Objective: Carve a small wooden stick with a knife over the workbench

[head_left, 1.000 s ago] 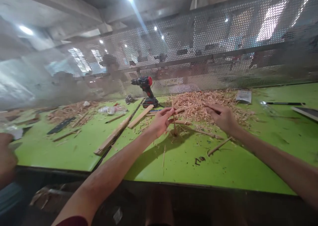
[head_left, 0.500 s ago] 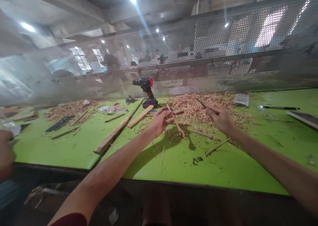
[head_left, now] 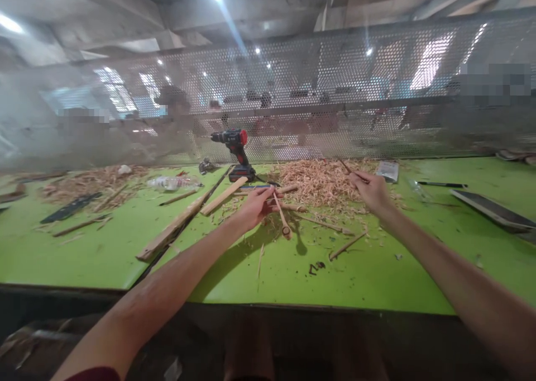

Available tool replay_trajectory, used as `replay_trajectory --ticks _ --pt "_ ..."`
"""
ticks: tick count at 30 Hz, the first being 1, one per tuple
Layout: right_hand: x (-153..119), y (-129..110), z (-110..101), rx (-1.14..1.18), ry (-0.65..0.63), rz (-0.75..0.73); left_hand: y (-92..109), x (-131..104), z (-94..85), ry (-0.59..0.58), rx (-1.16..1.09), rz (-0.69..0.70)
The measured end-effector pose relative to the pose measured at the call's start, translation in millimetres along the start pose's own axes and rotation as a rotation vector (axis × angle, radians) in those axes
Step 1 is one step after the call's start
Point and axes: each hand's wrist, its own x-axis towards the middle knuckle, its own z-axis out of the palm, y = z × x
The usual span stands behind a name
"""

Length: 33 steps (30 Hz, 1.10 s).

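My left hand (head_left: 256,204) pinches a slim wooden spoon-like piece (head_left: 280,212), whose rounded end with a dark ring points down towards me above the green table. My right hand (head_left: 372,190) is closed around a thin, dark, stick-like tool (head_left: 345,166); its tip points up and to the left, apart from the wooden piece. Whether the tool has a blade I cannot tell. Beneath and behind my hands lie pale wood shavings (head_left: 316,182). A thin stick (head_left: 347,246) rests on the table between my two forearms.
A cordless drill (head_left: 237,152) stands upright at the back, near the perforated screen (head_left: 293,79). To the left lie a long wood strip (head_left: 173,230), a clear plastic bottle (head_left: 173,182) and more shavings. On the right are a black pen (head_left: 443,184) and a dark flat device (head_left: 494,209).
The view has turned right, so the table's things sit further left. My right hand has moved right, away from the wooden piece. Another person's hand at the left edge has left the view.
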Motion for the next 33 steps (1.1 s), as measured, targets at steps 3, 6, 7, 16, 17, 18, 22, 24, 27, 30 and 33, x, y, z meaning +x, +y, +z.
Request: replay_trajectory --ticks 3,6,7,16,17,18,22,24,27,30,33 --pt "4.7 6.3 -2.7 -0.004 0.009 0.052 1.6 -2.0 -1.5 -0.011 0.029 -0.019" --pt "10.4 12.7 -4.0 0.005 0.022 0.073 1.4 -2.6 -2.0 0.006 -0.004 -0.013" --pt "12.3 14.8 -4.6 0.007 0.023 0.073 1.0 -2.3 -2.3 0.006 -0.014 -0.016" --pt "22.1 21.0 -14.7 0.069 0.069 0.073 1.8 -2.7 -5.2 -0.032 0.052 -0.079" --pt "22.4 20.0 -15.4 0.068 0.070 0.079 2.2 -3.3 -5.4 -0.044 0.063 -0.080" --pt "22.6 18.9 -16.3 0.065 0.066 0.084 2.4 -3.7 -5.7 -0.057 0.072 -0.080" --pt "24.8 15.4 -27.1 0.039 0.035 0.114 0.5 -4.0 -8.6 -0.105 0.098 -0.078" --pt "26.9 14.3 -38.6 -0.020 -0.033 0.161 -1.2 -3.9 -10.3 -0.120 0.127 -0.065" --pt "30.4 15.7 -57.8 -0.181 -0.287 0.219 -2.1 -4.5 -11.7 -0.144 0.192 -0.050" --pt "32.4 23.2 -68.8 -0.304 -0.517 0.254 -1.4 -5.1 -12.0 -0.150 0.259 -0.059" --pt "31.8 35.4 -69.2 -0.306 -0.619 0.290 -2.3 -3.9 -13.6 -0.154 0.315 -0.044"
